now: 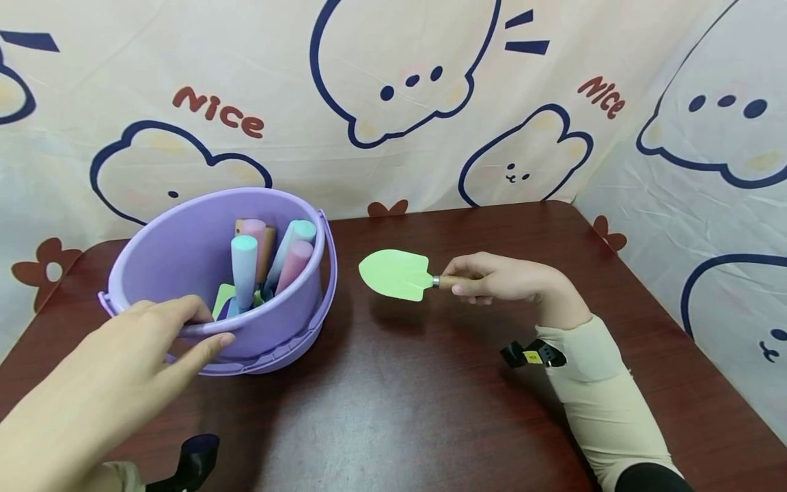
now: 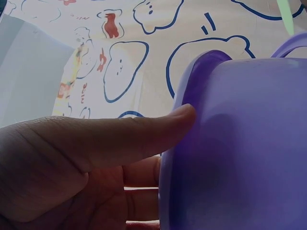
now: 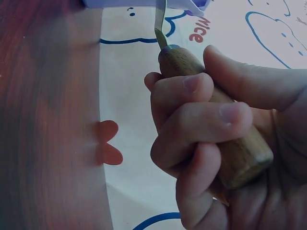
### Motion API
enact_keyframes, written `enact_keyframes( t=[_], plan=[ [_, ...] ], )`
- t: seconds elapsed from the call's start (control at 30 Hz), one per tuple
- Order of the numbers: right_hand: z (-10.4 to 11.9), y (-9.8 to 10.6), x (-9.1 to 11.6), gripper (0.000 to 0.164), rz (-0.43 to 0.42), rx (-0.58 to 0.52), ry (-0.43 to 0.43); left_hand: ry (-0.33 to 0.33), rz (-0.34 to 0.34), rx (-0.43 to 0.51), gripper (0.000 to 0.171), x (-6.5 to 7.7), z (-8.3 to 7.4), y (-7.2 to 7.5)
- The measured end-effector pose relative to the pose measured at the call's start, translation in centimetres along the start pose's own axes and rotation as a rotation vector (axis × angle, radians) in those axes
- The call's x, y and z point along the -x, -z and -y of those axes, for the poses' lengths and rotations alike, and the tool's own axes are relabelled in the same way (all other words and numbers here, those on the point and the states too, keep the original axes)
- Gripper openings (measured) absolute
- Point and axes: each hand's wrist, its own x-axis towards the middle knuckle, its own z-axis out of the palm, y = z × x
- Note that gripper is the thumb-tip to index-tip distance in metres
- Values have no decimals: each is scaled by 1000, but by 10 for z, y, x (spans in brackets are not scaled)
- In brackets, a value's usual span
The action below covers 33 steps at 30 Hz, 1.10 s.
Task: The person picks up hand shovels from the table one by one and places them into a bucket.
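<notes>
A purple bucket [image 1: 166, 253] stands on the left side of the table, its handle folded down along the outside. My left hand [image 1: 138, 355] grips the bucket's near rim, thumb outside and fingers inside; the left wrist view shows the thumb pressed on the purple wall [image 2: 259, 134]. My right hand [image 1: 498, 277] holds a hand trowel with a light green blade [image 1: 396, 275], level above the table to the right of the bucket. In the right wrist view, curled fingers wrap its wooden handle [image 3: 249, 160]. The blade points left toward the bucket.
Several tools stand in the bucket, with blue handles [image 1: 244, 263], pink handles [image 1: 295, 265] and a wooden handle [image 1: 266, 253]. The dark brown table [image 1: 393, 410] meets a cloth backdrop [image 1: 295, 82] with cartoon outlines at the back and right.
</notes>
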Motion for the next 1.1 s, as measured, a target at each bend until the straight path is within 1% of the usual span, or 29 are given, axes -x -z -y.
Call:
enact_keyframes(
  t=[0.17,0.53,0.77,0.97,1.1],
  plan=[
    [3,3,2,18,-23,-16,2,4,2,2,36,1,0,0],
    [11,11,7,21,-40,0,41,-24,-32,-15,33,1,0,2],
    [23,19,5,23,-30,5,55,-23,-23,-5,34,1,0,2],
    [36,25,3,22,-29,3,69,-32,-40,-13,32,1,-1,3],
    [45,29,1,23,-29,14,83,-24,-28,-7,33,1,-1,3]
  ],
)
